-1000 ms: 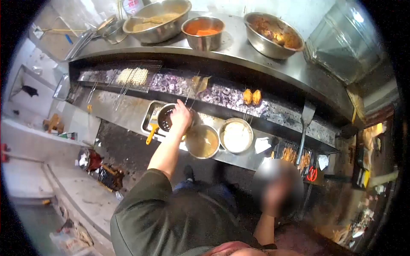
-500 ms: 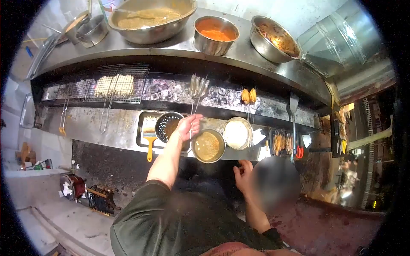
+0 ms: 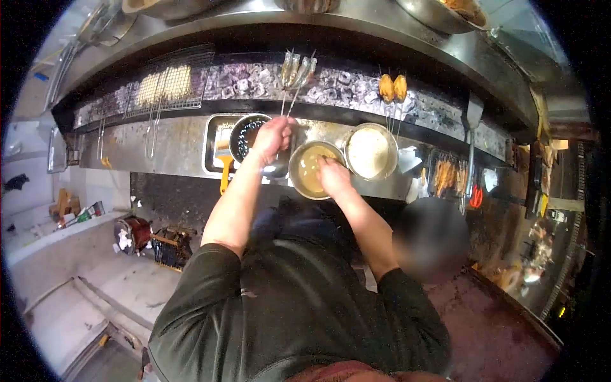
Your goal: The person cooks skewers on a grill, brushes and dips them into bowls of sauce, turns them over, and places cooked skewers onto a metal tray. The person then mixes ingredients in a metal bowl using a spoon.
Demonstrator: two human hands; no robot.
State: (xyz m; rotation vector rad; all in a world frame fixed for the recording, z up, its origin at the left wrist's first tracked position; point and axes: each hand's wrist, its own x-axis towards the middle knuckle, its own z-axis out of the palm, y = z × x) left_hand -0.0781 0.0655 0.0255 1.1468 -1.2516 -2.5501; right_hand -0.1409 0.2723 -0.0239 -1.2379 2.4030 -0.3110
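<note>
My left hand (image 3: 272, 138) is closed around the lower ends of metal skewers (image 3: 291, 102). Their tops carry several slim silvery pieces that look like small fish (image 3: 298, 70), held over the coals. My right hand (image 3: 335, 177) reaches into a steel bowl (image 3: 298, 181) of brownish seasoning or sauce, fingers bunched. Whatever they pinch is hidden. Just right of it stands a bowl of pale, whitish contents (image 3: 369, 151). Near my left hand are a black perforated bowl (image 3: 240, 137) and a brush with a yellow handle (image 3: 226, 175), which rests on a metal tray (image 3: 210, 149).
Glowing grey coals (image 3: 242, 83) fill the long grill trough. Wire grill baskets (image 3: 168, 86) with pale food lie at left; two browned skewered pieces (image 3: 393, 88) cook at right. A tray of skewers (image 3: 445, 175), red scissors (image 3: 476, 196) and a long-handled spatula (image 3: 472, 121) sit further right.
My right hand has moved up from below the counter edge into the steel bowl. My left hand still grips the skewers over the coals. The view has tilted downward.
</note>
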